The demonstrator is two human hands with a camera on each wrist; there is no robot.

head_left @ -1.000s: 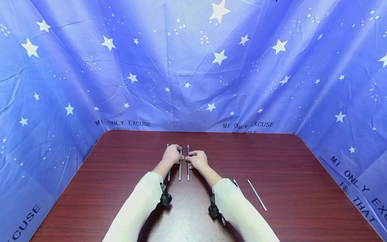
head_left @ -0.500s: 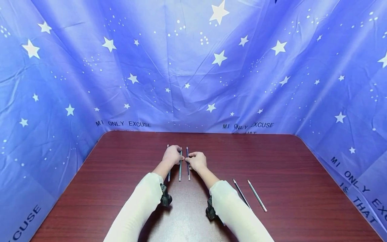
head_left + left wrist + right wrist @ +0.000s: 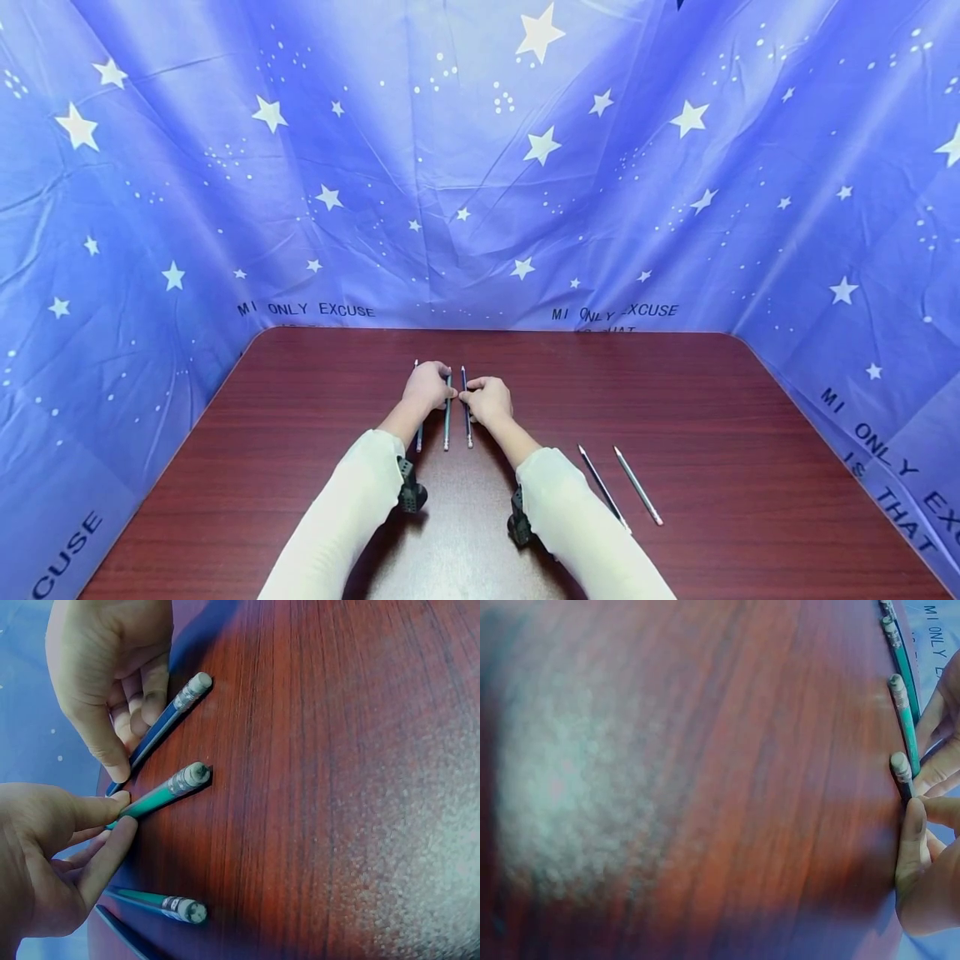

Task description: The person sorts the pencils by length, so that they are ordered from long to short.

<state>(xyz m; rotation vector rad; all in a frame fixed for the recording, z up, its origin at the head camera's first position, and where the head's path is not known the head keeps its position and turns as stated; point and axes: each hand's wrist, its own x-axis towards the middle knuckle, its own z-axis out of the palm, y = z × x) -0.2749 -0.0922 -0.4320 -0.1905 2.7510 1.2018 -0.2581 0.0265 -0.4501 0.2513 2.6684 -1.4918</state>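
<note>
Around 11 o'clock of the table's (image 3: 712, 400) centre, the left hand (image 3: 427, 386) pinches a green eraser-tipped pencil (image 3: 447, 428) between thumb and fingers; at its 3 o'clock, the right hand (image 3: 491, 400) pinches a dark blue pencil (image 3: 468, 426). Both should feel light, stiff and smooth, with breakable points; mid-barrel seems the best hold. No brand is legible; the starry curtain (image 3: 450, 175) reads "MI ONLY EXCUSE" at the hands' 10 o'clock.

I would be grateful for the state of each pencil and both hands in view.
Left hand: pinching a pencil
Right hand: pinching a pencil
Green pencil: held by left hand
Dark blue pencil: held by right hand
Second green pencil: on table, partly hidden
Far-left dark pencil: only partly visible
Dark loose pencil: on table, unheld
Pale loose pencil: on table, unheld
</note>
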